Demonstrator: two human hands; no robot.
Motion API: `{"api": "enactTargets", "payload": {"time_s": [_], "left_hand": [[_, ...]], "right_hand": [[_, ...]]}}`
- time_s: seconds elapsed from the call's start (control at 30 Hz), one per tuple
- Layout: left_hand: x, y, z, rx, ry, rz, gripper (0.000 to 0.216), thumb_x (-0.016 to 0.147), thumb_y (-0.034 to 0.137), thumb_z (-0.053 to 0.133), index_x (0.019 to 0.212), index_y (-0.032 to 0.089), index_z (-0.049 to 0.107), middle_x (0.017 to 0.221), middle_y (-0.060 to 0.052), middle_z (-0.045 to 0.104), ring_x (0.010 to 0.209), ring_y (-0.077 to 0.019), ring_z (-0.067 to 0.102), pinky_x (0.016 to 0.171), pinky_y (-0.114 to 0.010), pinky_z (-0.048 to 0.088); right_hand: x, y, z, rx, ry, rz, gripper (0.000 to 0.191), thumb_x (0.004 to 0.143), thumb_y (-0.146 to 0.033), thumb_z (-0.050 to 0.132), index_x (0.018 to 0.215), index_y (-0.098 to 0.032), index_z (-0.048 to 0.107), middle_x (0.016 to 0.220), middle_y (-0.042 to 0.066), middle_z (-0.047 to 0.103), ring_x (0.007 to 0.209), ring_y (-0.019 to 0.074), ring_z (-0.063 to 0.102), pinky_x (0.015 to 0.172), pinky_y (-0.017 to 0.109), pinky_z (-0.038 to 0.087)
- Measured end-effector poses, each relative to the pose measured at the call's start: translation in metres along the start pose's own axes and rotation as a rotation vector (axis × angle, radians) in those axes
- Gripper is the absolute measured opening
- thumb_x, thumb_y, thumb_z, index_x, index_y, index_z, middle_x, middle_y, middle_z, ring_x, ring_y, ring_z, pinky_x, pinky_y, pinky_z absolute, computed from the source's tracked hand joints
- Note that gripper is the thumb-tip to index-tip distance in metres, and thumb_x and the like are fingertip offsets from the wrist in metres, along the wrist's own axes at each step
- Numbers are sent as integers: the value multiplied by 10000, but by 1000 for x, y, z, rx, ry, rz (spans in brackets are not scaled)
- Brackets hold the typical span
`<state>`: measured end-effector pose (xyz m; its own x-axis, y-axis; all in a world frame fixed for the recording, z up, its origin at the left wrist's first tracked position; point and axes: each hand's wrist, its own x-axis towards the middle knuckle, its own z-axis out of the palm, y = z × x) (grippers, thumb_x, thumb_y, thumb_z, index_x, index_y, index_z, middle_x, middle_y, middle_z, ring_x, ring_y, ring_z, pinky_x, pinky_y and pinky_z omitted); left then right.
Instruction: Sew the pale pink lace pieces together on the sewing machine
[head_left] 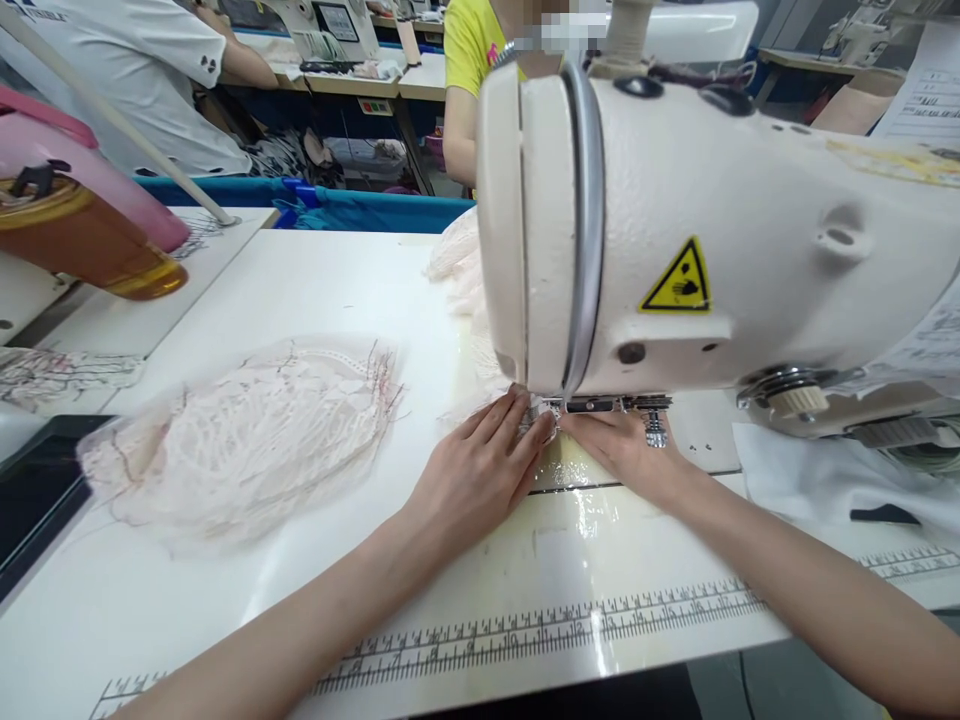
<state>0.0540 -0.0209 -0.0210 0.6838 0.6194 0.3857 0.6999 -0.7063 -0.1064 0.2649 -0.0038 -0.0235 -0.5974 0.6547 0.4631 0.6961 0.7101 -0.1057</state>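
My left hand [487, 455] lies on pale pink lace fabric [480, 350] beside the sewing machine's needle area. Its fingers are close together, with a bit of lace caught between the thumb and forefinger. From the other side, my right hand [626, 455] reaches in under the machine head, fingertips closed at the lace edge by the presser foot [555, 405]. The machine head and metal attachment [600, 404] partly cover its fingers. The lace runs back behind the sewing machine [675, 230], where part of it is hidden.
A heap of pale lace pieces [255, 440] with loose dark red threads lies left on the white table [360, 275]. A dark flat device [37, 490] and amber bottle [90, 235] are further left. White cloth [810, 480] lies right. Two people sit beyond. A ruler strip [525, 640] marks the front edge.
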Motion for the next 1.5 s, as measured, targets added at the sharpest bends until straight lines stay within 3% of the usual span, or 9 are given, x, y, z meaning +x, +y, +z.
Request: {"api": "enactTargets", "payload": {"time_s": [0.23,0.43,0.67,1.03,1.37,1.5], "left_hand": [[2,2,1,7,-11,-35,341,950,259,444,1227,124,590,1214,-158,634,1153,-306,590,911,-448,545],[3,3,3,42,10,-55,343,950,281,456,1209,107,600,1229,-180,619,1152,-313,590,900,-435,549],[-4,5,5,62,73,112,315,916,84,445,1192,25,585,1246,-154,610,1154,-257,592,969,-369,527],[0,3,6,68,78,38,340,954,252,459,1157,37,626,1193,-141,640,1105,-275,620,942,-397,549],[1,2,7,22,43,-6,356,943,271,469,1179,52,621,1237,-147,614,1156,-290,585,937,-404,548],[1,1,7,5,55,-23,360,940,276,465,1179,57,622,1240,-144,616,1158,-281,587,934,-393,548]], "right_hand": [[-1,3,10,114,28,134,273,960,-228,422,981,-261,692,827,-2,695,799,145,630,744,303,491],[5,2,4,92,25,123,319,973,-207,370,986,-262,684,800,-6,686,759,127,621,701,278,464],[-6,-2,4,-28,103,55,166,923,-255,541,994,-240,691,923,9,722,795,139,636,794,299,451],[-13,-7,2,-12,-92,105,300,928,-430,513,1164,-308,651,1126,53,658,971,227,622,892,430,472],[-10,-8,2,-91,-80,105,347,957,-457,444,1216,-293,606,1147,53,654,1067,238,596,958,455,452],[-11,-9,5,-123,-38,105,364,970,-454,411,1209,-260,607,1096,65,675,1055,241,603,884,423,484]]}}
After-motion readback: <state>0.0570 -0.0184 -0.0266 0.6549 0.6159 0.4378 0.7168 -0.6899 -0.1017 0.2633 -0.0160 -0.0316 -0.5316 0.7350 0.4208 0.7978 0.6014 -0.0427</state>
